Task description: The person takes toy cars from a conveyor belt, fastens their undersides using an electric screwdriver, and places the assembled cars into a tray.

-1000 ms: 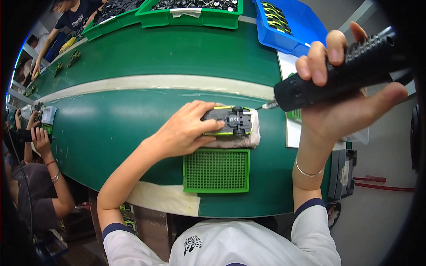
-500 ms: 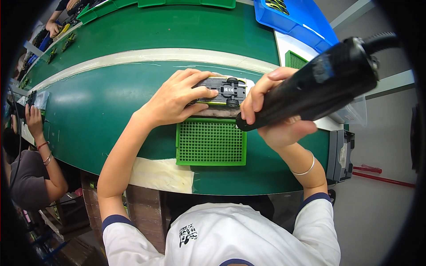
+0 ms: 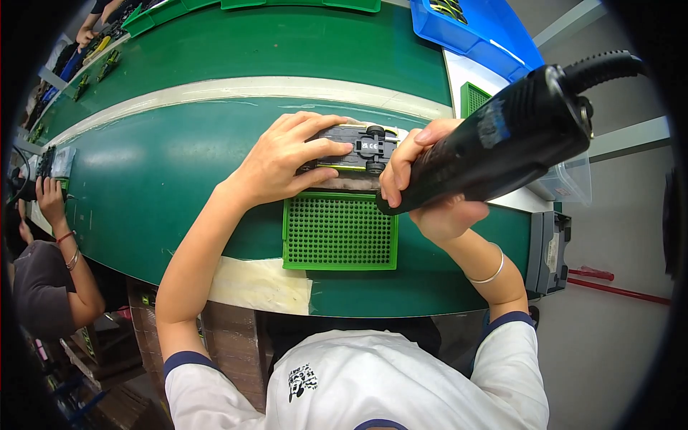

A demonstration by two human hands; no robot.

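Observation:
A toy car (image 3: 368, 145) lies upside down on the bench, its black underside and wheels facing up, with yellow-green body edges. My left hand (image 3: 287, 154) is closed round its left end, fingers across the underside and thumb along the near side. A pale block, partly hidden, shows beneath and in front of the car. In my right hand (image 3: 430, 179) I grip a black corded electric screwdriver (image 3: 502, 136), tilted with its cord end up to the right. Its lower end is close to the car's near right corner; the tip is hidden.
Just in front of the car sits a green perforated tray (image 3: 340, 231). Pale cloth or paper (image 3: 261, 285) covers part of the bench's near edge. A blue bin (image 3: 476, 36) stands far right, a grey case (image 3: 550, 252) at the right edge. A co-worker's hand (image 3: 51, 201) is at the left.
My right hand and the screwdriver have shifted slightly left and lower, nearer the car. The left hand and the car stay in place.

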